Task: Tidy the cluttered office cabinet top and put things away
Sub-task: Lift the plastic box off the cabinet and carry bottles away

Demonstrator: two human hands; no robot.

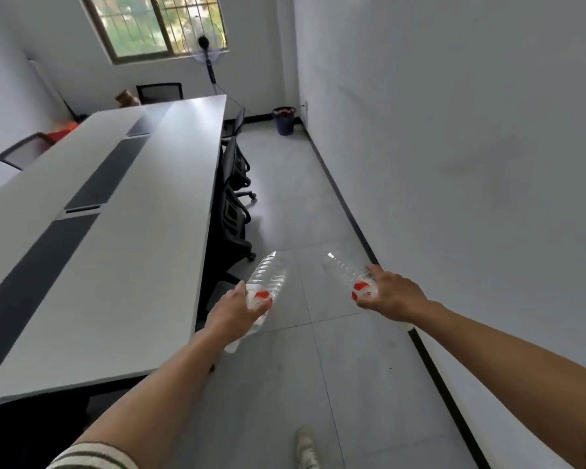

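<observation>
I hold two clear plastic bottles with red-and-white labels out in front of me, above the tiled floor. My left hand (pixel 232 314) grips one bottle (pixel 268 277) around its label, the bottle tilted up and away to the right. My right hand (pixel 391 292) grips the other bottle (pixel 344 269) at its label, tilted up to the left. Both bottles look empty. A dark waste bin (pixel 285 120) with a red-edged liner stands on the floor in the far corner by the right wall. No cabinet is in view.
A long grey table (pixel 122 231) fills the left side, with black office chairs (pixel 234 198) tucked along its right edge. A tiled aisle (pixel 301 214) runs between the chairs and the white wall on the right. A standing fan (pixel 207 52) stands by the window. My shoe (pixel 307 446) shows below.
</observation>
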